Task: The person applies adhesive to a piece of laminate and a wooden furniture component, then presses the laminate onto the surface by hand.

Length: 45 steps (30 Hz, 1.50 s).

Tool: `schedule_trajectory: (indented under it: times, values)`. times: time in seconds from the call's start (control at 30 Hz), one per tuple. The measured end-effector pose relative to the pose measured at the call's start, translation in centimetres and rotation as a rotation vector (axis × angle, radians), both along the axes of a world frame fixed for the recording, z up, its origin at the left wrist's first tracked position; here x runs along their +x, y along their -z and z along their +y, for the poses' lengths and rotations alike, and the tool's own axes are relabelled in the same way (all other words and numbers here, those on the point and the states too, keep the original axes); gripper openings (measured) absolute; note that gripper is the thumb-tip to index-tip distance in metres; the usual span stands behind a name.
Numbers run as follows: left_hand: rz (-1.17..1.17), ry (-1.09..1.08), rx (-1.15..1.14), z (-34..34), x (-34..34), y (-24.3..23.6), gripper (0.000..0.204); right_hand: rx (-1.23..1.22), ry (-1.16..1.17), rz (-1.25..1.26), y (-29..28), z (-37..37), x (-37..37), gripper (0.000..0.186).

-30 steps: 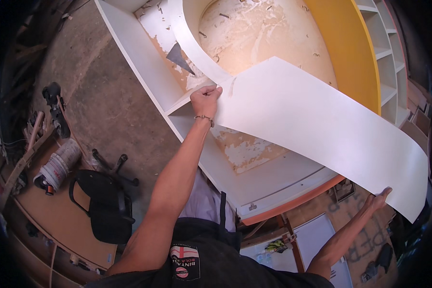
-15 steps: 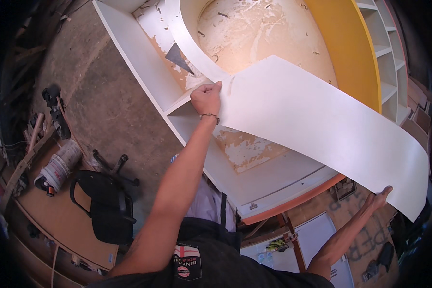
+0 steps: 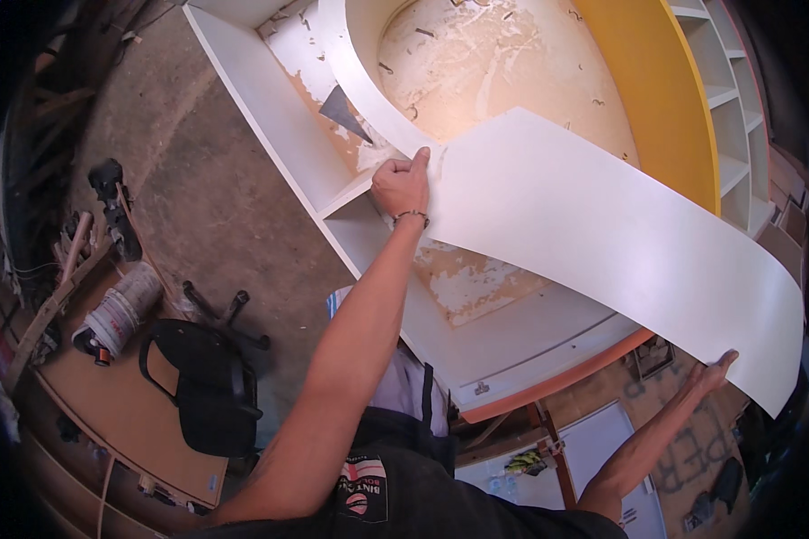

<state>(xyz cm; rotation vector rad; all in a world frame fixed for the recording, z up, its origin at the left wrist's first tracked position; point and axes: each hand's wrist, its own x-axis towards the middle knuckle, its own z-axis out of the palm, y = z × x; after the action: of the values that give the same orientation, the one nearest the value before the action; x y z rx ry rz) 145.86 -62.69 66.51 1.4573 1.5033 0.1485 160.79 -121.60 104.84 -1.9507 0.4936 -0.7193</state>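
A long, thin white laminate sheet point(image 3: 593, 225) stretches from the middle to the right, its far right end bending downward. My left hand point(image 3: 403, 184) is closed on the sheet's left end, thumb on top and fingers curled at the edge. At the lower right edge, my right hand point(image 3: 715, 370) pinches the sheet with its thumb above; its other fingers are hidden beneath. Under the sheet lies a white curved cabinet frame point(image 3: 283, 166) with open compartments. A curved white strip point(image 3: 358, 79) of the frame meets the sheet near my left hand.
A dark triangular scrap point(image 3: 343, 115) lies inside the frame. Beyond the sheet stands a yellow curved panel point(image 3: 665, 99) with white shelves point(image 3: 724, 94) behind it. At lower left are a black chair point(image 3: 211, 391), a white bucket point(image 3: 126, 305) and a brown board point(image 3: 81, 377).
The view has shifted slightly, so the cabinet and my left hand appear a little further right. Both hands keep the same hold on the sheet.
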Motion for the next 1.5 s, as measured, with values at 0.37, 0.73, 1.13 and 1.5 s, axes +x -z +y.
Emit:
schedule_trajectory:
  times: [0.37,0.73,1.13,1.5]
  values:
    - [0.238,0.008,-0.210,5.8,1.5,4.4,0.073,-0.026,0.060,-0.018,1.2,3.1,0.4,0.045]
    - [-0.396,0.234,-0.435,4.4,-4.6,2.2,0.034,-0.032,0.073,-0.016,-0.2,0.4,-0.2,0.052]
    - [-0.247,0.141,-0.385,2.0,-2.4,2.3,0.025,-0.008,0.149,0.013,-0.3,1.1,-0.9,0.061]
    - [-0.160,0.136,-0.352,2.1,-1.9,1.5,0.024,0.017,0.117,0.019,-0.2,4.7,-1.4,0.065]
